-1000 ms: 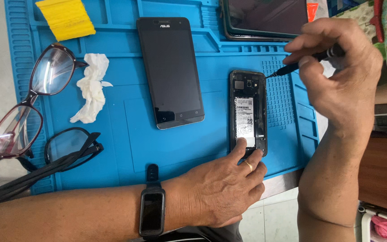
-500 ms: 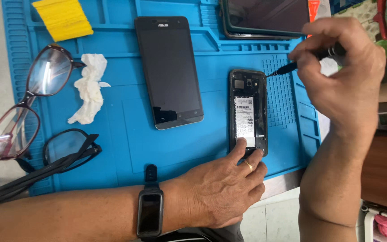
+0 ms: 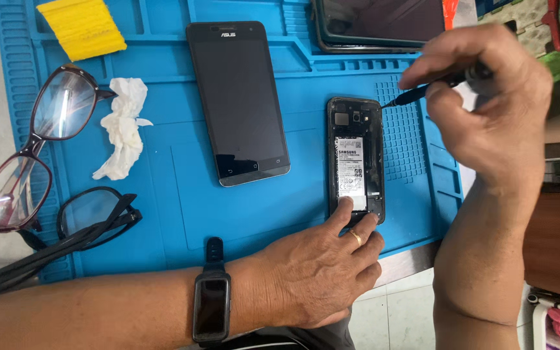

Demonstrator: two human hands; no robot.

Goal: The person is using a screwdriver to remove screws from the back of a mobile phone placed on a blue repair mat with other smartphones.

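Note:
A small phone with its back cover off (image 3: 356,159) lies on the blue work mat (image 3: 163,214), its battery showing. My left hand (image 3: 315,269) presses its fingertips on the phone's near end, holding it down; a black band sits on that wrist. My right hand (image 3: 487,110) grips a thin black screwdriver (image 3: 422,91), whose tip touches the phone's far right corner.
A larger black phone (image 3: 238,100) lies face up left of the open one. Further left are a crumpled white tissue (image 3: 121,136), red-framed glasses (image 3: 34,155), black-framed glasses (image 3: 79,227) and a yellow pad (image 3: 82,26). A dark tablet (image 3: 384,23) lies at the far edge.
The screwdriver tip has stayed at the phone's far right corner with only a slight shift of my right hand. My left hand has not moved.

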